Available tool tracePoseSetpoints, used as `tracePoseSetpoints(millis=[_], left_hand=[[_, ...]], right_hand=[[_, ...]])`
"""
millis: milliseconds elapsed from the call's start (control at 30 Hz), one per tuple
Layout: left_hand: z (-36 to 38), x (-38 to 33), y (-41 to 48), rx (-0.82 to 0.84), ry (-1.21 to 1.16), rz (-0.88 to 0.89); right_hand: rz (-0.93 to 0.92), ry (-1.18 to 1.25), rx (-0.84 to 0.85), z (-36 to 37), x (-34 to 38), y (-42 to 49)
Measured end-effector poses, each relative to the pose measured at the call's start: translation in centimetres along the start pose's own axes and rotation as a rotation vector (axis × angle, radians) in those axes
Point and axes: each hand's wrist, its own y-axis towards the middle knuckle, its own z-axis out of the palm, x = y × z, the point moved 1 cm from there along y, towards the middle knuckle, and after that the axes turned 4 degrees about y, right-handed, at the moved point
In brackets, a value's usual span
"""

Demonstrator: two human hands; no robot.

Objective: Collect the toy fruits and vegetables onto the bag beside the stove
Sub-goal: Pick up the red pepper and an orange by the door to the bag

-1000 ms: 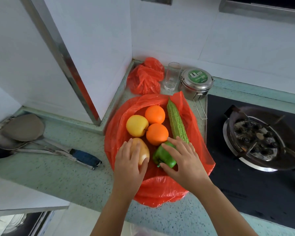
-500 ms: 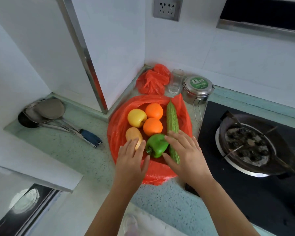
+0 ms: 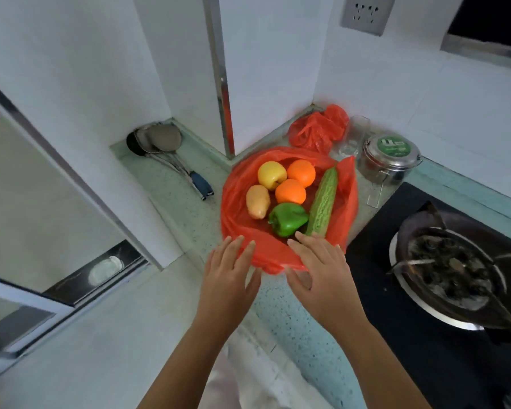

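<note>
**Task items.** Red plastic bag (image 3: 232, 202), spread open on the pale green speckled worktop (image 3: 186, 208), centre of frame, just left of the black glass stove (image 3: 396, 335). On it:
- yellow toy apple (image 3: 272, 175)
- two toy oranges (image 3: 301, 173) (image 3: 290, 191)
- tan toy potato (image 3: 258, 201)
- green toy bell pepper (image 3: 288, 219)
- long bumpy green toy gourd (image 3: 322, 202), lying along the bag's right side

**Hands.** Left hand (image 3: 227, 278) and right hand (image 3: 325, 276) are at the bag's near edge, lower centre. Fingers are straight and spread wide, holding nothing. Contact with the plastic cannot be told.

**Step in hand (judged).** All visible pieces lie on the bag, so the collecting looks finished. Only a check or tidy seems left. Do it well by keeping palms flat and not dragging the loose film, since the round pieces may roll. The gourd's near end sits close to the edge and the right fingertips.

**Surroundings.**
- Crumpled red plastic bag (image 3: 319, 128), clear drinking glass (image 3: 354, 134) and round steel lidded tin (image 3: 391, 157), all beyond the bag.
- Metal ladles (image 3: 160, 140), left of it.
- Soiled burner (image 3: 449, 270), right.

None of these block the hands.
</note>
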Motion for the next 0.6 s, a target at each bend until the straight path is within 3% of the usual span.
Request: tracePoseSetpoints(millis=[600], left_hand=[[-9.4, 2.9, -14.3, -0.083, 0.262, -0.574]], right_hand=[[-0.475, 0.176, 0.292, 5.1, 11.5, -2.4]])
